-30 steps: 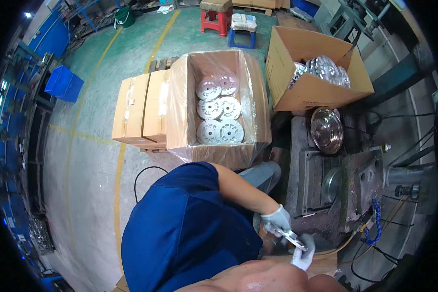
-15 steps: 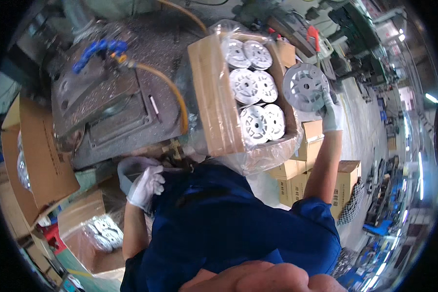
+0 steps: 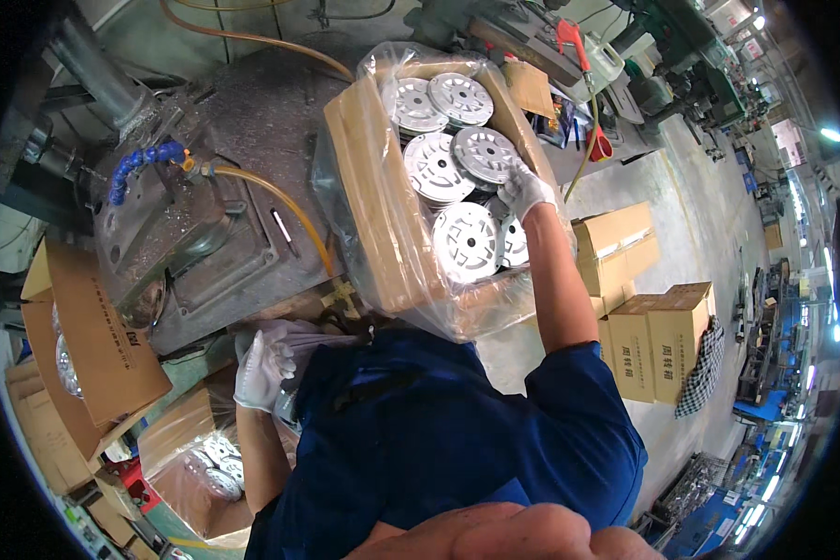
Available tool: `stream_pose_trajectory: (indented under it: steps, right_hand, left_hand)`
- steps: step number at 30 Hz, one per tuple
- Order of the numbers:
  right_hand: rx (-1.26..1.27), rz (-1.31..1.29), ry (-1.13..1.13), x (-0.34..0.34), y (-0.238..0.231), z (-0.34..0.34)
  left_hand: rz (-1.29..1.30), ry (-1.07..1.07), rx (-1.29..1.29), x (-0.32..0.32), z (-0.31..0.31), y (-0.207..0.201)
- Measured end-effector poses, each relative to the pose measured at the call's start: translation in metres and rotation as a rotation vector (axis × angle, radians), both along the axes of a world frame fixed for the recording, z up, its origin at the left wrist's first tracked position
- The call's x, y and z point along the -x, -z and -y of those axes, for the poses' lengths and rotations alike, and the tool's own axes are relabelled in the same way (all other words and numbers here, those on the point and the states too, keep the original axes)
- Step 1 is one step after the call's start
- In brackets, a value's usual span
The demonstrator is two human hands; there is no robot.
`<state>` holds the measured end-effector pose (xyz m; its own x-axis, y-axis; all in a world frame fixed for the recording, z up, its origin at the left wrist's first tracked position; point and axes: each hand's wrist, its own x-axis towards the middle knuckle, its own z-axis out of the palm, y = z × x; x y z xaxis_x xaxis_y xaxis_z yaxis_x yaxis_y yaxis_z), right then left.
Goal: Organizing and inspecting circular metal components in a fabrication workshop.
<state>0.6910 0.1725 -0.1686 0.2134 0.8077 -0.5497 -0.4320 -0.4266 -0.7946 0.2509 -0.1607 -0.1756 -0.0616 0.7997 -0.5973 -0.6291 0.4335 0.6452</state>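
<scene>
My right hand, in a white glove, grips the edge of a round silver metal disc with slots and a centre hole. It holds the disc over a plastic-lined cardboard box, where similar discs lie in stacks. The disc overlaps the right-hand middle stack; whether it touches is hard to tell. My left hand, also gloved, hangs low on the left with fingers loosely apart and nothing visible in it. Beside it is a grey cloth at my waist.
Left of the box stands a metal machine table with a marker pen, a blue jointed hose and an orange hose. An open carton and a lined box of discs sit lower left. Closed cartons stand at right.
My right hand has carried the disc from beyond the box's right side leftward over the stacks. My left hand has shifted slightly. The view has turned a little.
</scene>
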Motion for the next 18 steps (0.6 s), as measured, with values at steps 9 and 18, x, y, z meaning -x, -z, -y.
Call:
stream_pose_trajectory:
  steps: [9, 18]
  right_hand:
    - [-0.558, 1.575, -0.321, 0.052, -0.021, 0.057]
    - [-0.488, 1.703, -0.931, 0.060, -0.032, 0.037]
  left_hand:
    - [-0.112, -0.295, 0.157, 0.047, 0.055, 0.016]
    - [-0.020, -0.969, -0.038, 0.110, 0.195, 0.031]
